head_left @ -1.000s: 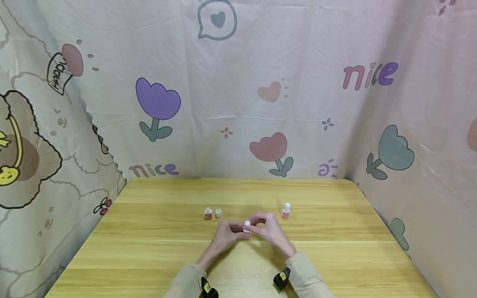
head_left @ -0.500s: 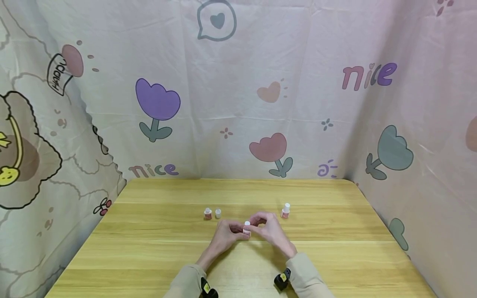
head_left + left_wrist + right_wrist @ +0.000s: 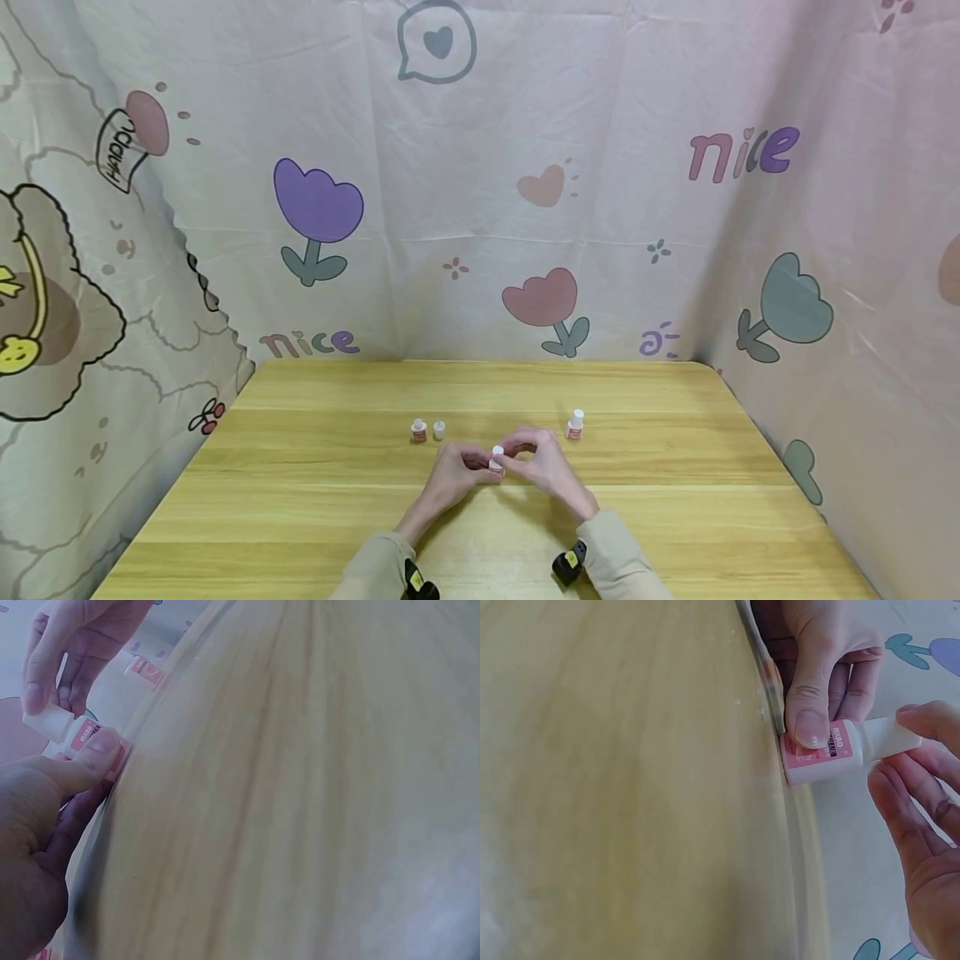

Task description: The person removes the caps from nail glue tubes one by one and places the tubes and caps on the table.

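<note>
A small white bottle [image 3: 832, 754] with a pink label stands on the table between both hands. My left hand [image 3: 452, 477] grips its body, thumb [image 3: 810, 729] pressed across the label. The white cap [image 3: 891, 738] sits on the bottle's neck, and my right hand [image 3: 546, 465] pinches it between thumb and fingers. In the left wrist view the right hand [image 3: 82, 637] comes down over the cap [image 3: 49, 722] while the left thumb [image 3: 97, 754] covers part of the label.
Behind the left hand stand an uncapped small bottle [image 3: 418, 431] and a loose white cap [image 3: 439, 430]. Another capped bottle [image 3: 575, 424] stands behind the right hand. The wooden table [image 3: 315, 492] meets a printed curtain [image 3: 450, 167] at its back edge.
</note>
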`<state>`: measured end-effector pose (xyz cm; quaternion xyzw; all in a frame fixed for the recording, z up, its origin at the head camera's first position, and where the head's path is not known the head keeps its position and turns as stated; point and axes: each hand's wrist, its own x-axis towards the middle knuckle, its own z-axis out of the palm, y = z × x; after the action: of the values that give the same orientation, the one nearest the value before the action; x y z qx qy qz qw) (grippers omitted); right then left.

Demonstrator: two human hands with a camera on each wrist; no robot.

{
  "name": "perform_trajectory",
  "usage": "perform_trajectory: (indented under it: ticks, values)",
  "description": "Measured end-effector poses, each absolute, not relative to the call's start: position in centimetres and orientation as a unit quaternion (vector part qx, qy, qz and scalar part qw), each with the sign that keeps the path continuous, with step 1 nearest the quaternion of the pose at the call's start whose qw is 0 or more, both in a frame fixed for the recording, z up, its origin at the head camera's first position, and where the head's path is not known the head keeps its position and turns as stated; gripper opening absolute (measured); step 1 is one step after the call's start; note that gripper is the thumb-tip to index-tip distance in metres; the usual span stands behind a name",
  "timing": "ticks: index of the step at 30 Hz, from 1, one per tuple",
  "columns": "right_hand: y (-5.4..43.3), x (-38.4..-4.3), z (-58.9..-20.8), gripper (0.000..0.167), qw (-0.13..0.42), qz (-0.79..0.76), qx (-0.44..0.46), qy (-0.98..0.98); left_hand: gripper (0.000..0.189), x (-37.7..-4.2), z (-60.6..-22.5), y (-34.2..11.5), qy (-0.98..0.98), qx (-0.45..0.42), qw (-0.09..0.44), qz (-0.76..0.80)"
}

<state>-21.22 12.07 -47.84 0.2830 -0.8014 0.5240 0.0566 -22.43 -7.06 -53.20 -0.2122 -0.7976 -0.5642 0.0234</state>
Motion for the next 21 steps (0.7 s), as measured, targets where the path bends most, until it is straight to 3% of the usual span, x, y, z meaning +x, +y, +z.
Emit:
perform_trajectory:
  ticks: [7,21]
  values:
    - [12.3,-22.4,-50.0,0.011,0.064,0.523,0.261,-0.809,0.018,-22.4,-53.2,-7.1,-0.8,-0.211,0.024,-0.561]
    - [12.0,-22.5,-50.3,0.01,0.085,0.515,0.277,-0.806,0.016,-22.4,-53.3,-7.0,-0.794,-0.205,0.026,-0.572]
